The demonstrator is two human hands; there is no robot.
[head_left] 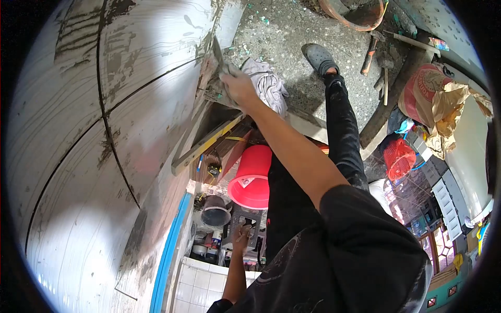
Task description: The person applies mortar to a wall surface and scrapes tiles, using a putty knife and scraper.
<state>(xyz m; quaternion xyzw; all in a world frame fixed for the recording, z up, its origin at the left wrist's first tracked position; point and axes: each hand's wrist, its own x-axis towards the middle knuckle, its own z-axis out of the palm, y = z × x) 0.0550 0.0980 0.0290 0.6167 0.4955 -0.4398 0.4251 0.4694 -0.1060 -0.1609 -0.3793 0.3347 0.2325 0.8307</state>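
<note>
White grey-veined tile point(151, 57): likely stiff, brittle; brace near edge. Right hand point(239, 87) there, left hand point(240, 237) lower; can't tell grips.

One cloth point(267, 86), one red bucket point(253, 177), two hammers point(369, 56)

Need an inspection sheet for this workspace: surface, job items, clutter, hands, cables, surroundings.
Surface: marbled wall, grey smears, dark joints.
Job's things: the wall's edge, at the right hand; yellow-faced bar slanting nearby.
Clutter: red bucket, crumpled cloth, hammer, tape measure, torn paper sack.
Hands: right, fingers at the wall's edge, grip unclear; left hand near the dark bucket, grip unclear.
Cables: nothing seen that is clearly a cable.
Surroundings: rough grey floor, littered with small bits; white tiles below.
</note>
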